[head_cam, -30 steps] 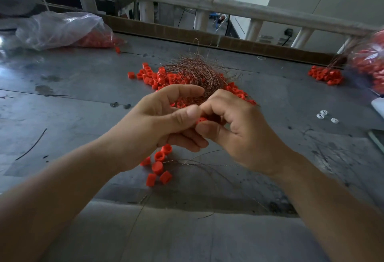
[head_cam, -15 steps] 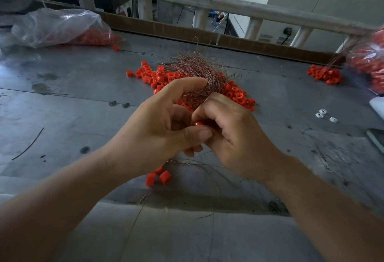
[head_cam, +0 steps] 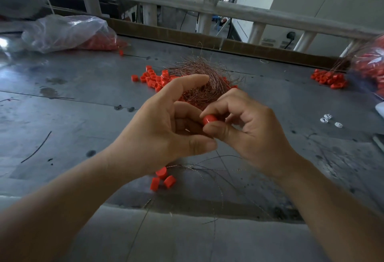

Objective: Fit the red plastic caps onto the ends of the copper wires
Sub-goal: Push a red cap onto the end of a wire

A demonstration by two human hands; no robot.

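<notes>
Red cap (head_cam: 209, 119): one, pinched between thumb and forefinger of the right hand (head_cam: 247, 128), held above the table (head_cam: 62, 106) between the two hands. The near table edge runs under both forearms; a pale railing (head_cam: 166, 0) bounds the far side; the widest stretch of table lies left of the left hand (head_cam: 164, 128), bearing stains and one dark strand (head_cam: 37, 147).

Right hand: narrow, other fingers curled in. Left hand: forefinger stretched forward, remaining fingers bent toward the cap, thumb tip against the right thumb; whether it pinches a wire cannot be told.

Copper wire tangle (head_cam: 199, 81): one heap, just beyond the hands, partly hidden by them; loose caps (head_cam: 153, 77) scattered beside it, too many to count. Three caps (head_cam: 163, 178) lie close together beneath the left wrist; a few thin wires (head_cam: 207, 168) lie beneath both hands. Three small white pieces (head_cam: 328, 119) lie right of the right hand, well apart from it. One cap pile (head_cam: 328, 78) lies farther right and beyond; one clear bag (head_cam: 68, 33) of caps far left; a second bag (head_cam: 372, 64) far right.
</notes>
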